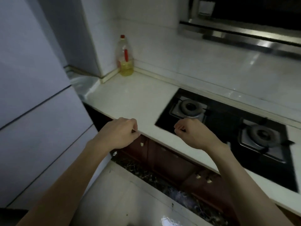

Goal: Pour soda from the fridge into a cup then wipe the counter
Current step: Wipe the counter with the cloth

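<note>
A tall pale fridge (29, 95) fills the left side, its doors closed. The white counter (130, 98) runs from it toward the right. My left hand (118, 132) hovers at the counter's front edge, fingers curled shut, nothing in it. Just in front of the hob's near corner is my right hand (192, 132), also curled shut and empty. No soda, cup or cloth is in view.
A clear bottle with a red cap and yellow oil (124, 57) stands in the back corner. A black two-burner gas hob (228, 132) is set into the counter at right, under a steel range hood (244, 33). Dark brown cabinet doors (171, 160) lie below the counter.
</note>
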### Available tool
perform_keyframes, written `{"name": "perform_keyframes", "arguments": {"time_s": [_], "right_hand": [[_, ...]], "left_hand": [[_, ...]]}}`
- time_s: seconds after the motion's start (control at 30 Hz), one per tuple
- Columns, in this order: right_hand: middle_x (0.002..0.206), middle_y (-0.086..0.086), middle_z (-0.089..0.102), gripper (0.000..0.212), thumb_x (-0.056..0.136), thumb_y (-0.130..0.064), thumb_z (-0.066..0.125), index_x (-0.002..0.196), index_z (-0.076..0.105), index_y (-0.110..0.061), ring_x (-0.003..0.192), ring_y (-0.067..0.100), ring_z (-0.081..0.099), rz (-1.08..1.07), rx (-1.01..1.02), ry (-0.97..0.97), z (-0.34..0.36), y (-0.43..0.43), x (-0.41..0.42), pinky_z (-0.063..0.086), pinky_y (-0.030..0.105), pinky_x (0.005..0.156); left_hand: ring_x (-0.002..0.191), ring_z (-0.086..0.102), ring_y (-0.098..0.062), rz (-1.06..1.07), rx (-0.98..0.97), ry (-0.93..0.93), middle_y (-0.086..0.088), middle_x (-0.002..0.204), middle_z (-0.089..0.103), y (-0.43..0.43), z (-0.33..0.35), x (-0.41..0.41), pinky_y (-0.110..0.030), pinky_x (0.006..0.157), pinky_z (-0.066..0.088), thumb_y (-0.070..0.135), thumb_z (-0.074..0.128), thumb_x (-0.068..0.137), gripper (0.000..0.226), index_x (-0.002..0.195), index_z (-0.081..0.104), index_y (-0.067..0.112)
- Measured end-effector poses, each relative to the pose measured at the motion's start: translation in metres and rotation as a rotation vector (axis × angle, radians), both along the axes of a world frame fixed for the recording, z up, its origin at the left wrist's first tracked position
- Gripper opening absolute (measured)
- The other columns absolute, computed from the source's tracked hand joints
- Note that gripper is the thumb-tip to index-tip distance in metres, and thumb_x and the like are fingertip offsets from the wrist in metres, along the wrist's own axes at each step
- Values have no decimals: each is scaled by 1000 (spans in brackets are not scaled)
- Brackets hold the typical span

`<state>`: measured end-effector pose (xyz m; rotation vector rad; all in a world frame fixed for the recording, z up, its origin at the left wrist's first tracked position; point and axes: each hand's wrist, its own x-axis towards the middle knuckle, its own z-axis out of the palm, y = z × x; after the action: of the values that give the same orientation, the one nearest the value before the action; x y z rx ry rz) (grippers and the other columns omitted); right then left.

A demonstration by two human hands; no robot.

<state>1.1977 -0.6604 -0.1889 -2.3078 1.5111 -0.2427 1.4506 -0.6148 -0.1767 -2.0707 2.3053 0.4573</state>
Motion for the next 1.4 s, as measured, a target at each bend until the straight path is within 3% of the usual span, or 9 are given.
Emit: {"name": "perform_keyframes", "arguments": {"time_s": [0.1,0.23,0.43,0.63,0.87,1.0,1.17,1.4], "right_hand": [[112,3,69,29,95,-26,50,115,67,-14,102,23,64,-102,2,-2,-1,21,-74,53,40,83],[109,3,69,27,95,-25,50,108,69,-12,99,24,63,-230,-13,16,-4,56,-181,48,33,74],[90,10,72,24,91,-25,51,91,68,-7,90,30,64,-491,-3,58,-5,114,-345,52,42,75],[113,-1,68,25,92,-26,52,109,69,-18,108,19,60,-769,-31,44,-5,186,-474,48,32,87],[112,0,67,27,92,-29,49,109,67,-19,105,20,60,-1021,31,52,-16,260,-560,49,37,88],[113,2,67,28,93,-27,49,111,67,-16,106,21,61,-1141,72,56,-21,288,-589,50,36,86],[104,5,68,26,92,-27,47,98,67,-11,97,25,63,-1267,128,59,-33,296,-634,53,41,80],[116,0,66,31,94,-28,45,116,65,-17,103,18,61,-1304,207,45,-49,262,-709,53,36,84]], "left_hand": [[95,58,-16,-90,-23,6,6,103,66,-10,-1,-70,-32,73,43,50,46,95,32,114,56,27],[96,60,-17,-218,-46,50,8,104,64,-12,-1,-185,-36,79,49,47,47,94,29,111,58,26],[84,59,-10,-456,-44,113,17,87,58,-5,-1,-366,-29,68,45,46,50,95,24,105,59,26],[89,60,-14,-711,-95,17,6,99,62,9,5,-509,-35,76,53,43,49,96,28,108,59,20],[97,56,-16,-974,-33,-29,4,108,61,29,-6,-634,-34,74,47,46,47,96,32,114,57,22],[104,57,-18,-1092,11,-51,3,115,61,39,-17,-694,-37,84,49,48,45,95,37,120,55,23],[107,57,-18,-1197,54,-59,3,119,61,39,-30,-762,-35,86,47,48,45,96,38,123,55,23],[106,56,-17,-1249,70,-73,3,119,60,3,-55,-852,-32,81,44,47,44,97,37,123,54,22]]}}
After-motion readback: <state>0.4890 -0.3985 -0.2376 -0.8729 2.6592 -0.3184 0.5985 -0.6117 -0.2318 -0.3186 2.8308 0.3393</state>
